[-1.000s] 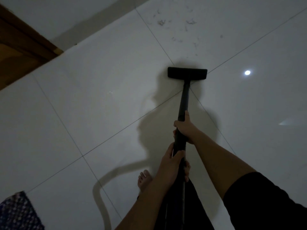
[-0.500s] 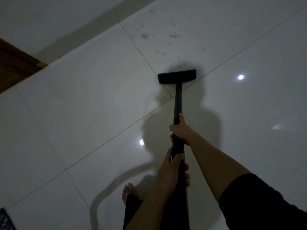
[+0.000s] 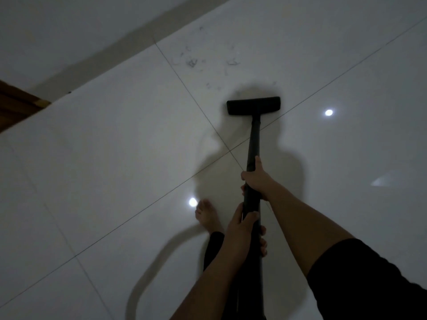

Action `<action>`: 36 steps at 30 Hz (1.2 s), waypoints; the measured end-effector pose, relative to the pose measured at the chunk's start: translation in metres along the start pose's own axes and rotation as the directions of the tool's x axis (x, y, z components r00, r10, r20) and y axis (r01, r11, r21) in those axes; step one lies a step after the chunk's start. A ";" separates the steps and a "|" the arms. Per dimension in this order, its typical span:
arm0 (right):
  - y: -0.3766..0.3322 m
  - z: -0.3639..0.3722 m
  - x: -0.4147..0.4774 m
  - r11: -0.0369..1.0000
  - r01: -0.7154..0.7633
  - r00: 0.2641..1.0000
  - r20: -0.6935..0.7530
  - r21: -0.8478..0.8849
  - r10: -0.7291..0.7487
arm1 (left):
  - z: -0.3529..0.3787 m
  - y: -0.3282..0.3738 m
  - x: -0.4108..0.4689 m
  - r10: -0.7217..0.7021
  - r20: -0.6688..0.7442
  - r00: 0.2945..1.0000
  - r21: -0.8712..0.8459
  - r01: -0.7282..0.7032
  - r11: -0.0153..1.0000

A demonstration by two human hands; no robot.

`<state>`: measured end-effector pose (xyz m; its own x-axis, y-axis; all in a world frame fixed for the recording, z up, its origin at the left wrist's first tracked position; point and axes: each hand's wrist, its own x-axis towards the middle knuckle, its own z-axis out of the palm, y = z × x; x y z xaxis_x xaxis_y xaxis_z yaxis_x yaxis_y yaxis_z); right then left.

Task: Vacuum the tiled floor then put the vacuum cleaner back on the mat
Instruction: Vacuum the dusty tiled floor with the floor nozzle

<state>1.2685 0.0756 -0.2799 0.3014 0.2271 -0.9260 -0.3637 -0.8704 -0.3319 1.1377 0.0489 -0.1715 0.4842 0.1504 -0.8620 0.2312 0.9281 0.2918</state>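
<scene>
Wooden trim shows at far left, beside the tiled floor. My left hand grips the black vacuum wand low; my right hand grips it higher. Its floor head sits on the tiles.

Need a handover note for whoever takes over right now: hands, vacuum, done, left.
Hands: left hand grips the vacuum wand near the body; right hand grips it further down.
The floor head sits on the tiled floor, just short of a patch of hair and dust.
Done: cannot tell how much.
Left: vacuum that patch, then return the vacuum to the mat, not in view.
</scene>
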 end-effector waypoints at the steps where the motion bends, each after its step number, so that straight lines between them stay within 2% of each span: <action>1: -0.005 -0.002 0.003 1.000 -0.001 1.000 -0.006 0.001 0.001 | 0.002 0.006 0.005 -0.006 0.005 1.000 0.001 0.006 1.000; 9: -0.050 -0.018 0.017 0.999 -0.038 0.999 -0.034 0.020 0.038 | 0.015 0.048 0.027 -0.047 0.036 0.998 -0.003 0.047 0.999; 20: -0.091 -0.003 0.036 0.998 -0.024 0.998 -0.054 -0.055 0.021 | -0.006 0.087 0.045 -0.038 0.049 0.998 -0.050 0.040 0.998; 29: -0.086 -0.010 0.029 0.996 -0.001 1.000 -0.028 -0.084 -0.002 | 0.007 0.077 0.040 -0.008 0.034 0.999 -0.063 0.010 0.998; 34: -0.063 -0.012 0.011 0.992 -0.003 1.000 0.016 -0.123 0.005 | 0.023 0.054 0.021 0.077 -0.066 0.995 0.013 -0.077 0.997; 36: -0.045 -0.013 0.003 0.992 -0.010 0.999 0.035 -0.124 0.014 | 0.027 0.037 0.010 0.067 -0.082 0.994 -0.028 -0.069 0.997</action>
<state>1.2975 0.1101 -0.2651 0.2654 0.2298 -0.9363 -0.2548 -0.9199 -0.2980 1.1742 0.0753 -0.1585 0.4280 0.2395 -0.8715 0.1731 0.9247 0.3392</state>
